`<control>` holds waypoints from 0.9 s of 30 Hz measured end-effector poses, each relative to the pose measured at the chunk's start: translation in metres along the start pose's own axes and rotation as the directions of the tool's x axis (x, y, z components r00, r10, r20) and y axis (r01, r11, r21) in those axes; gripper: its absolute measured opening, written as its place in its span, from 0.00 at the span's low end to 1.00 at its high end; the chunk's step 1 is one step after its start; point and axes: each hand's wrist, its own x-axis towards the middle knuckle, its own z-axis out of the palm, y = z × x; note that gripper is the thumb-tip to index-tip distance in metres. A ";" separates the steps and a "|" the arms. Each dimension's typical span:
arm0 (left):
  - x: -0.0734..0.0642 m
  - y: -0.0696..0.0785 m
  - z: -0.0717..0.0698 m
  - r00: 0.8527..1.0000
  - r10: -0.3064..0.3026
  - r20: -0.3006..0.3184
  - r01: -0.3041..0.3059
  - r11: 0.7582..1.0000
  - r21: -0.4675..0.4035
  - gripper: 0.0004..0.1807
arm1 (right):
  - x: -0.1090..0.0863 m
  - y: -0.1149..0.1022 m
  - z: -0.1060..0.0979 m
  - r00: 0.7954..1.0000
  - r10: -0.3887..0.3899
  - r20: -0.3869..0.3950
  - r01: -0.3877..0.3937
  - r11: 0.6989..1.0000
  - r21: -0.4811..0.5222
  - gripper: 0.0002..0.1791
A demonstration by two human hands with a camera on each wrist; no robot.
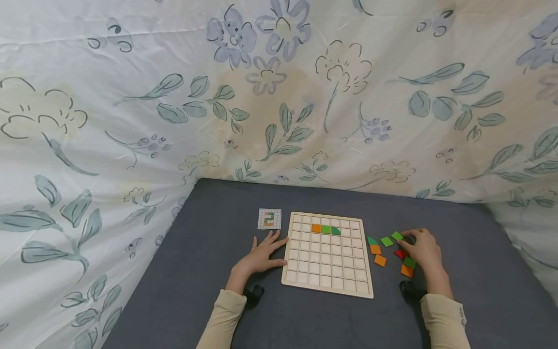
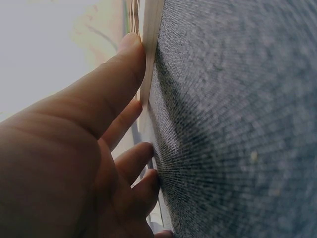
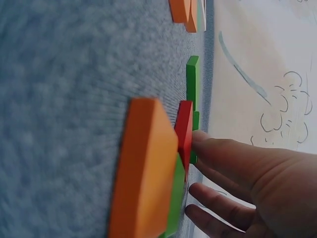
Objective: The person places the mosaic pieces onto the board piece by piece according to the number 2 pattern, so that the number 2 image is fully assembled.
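Note:
A wooden grid board (image 1: 327, 257) lies on the dark table. Its upper part holds an orange square tile (image 1: 316, 228), a green square tile (image 1: 325, 229) and a green rounded-corner tile (image 1: 335, 230). My left hand (image 1: 260, 254) rests at the board's left edge with spread fingers; in the left wrist view the thumb (image 2: 119, 74) touches the board's side. Right of the board, my right hand (image 1: 424, 249) pinches a light green square tile (image 1: 396, 235) between thumb and forefinger. Beneath that hand lie a red tile (image 1: 399, 254), a green tile (image 1: 409, 262) and an orange tile (image 1: 407, 271).
Left of the board's top corner lies a small pattern card (image 1: 269, 219) with a coloured figure on a grid. More loose tiles, including a green square (image 1: 386, 241) and an orange square (image 1: 380, 261), lie between board and right hand. A flowered cloth (image 1: 279, 97) hangs behind the table.

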 end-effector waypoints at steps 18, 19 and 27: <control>-0.001 0.002 -0.002 1.000 -0.002 0.004 0.002 1.000 0.005 0.37 | -0.003 -0.008 0.001 0.997 -0.075 -0.009 0.075 0.997 0.000 0.21; -0.001 0.002 -0.002 1.000 -0.002 0.003 0.002 1.000 0.004 0.37 | -0.003 -0.010 0.002 0.997 -0.081 -0.011 0.081 0.997 -0.001 0.21; -0.001 0.003 -0.002 1.000 0.000 0.006 0.000 1.000 0.006 0.37 | -0.003 -0.027 0.006 0.993 -0.116 -0.004 0.116 0.993 -0.002 0.20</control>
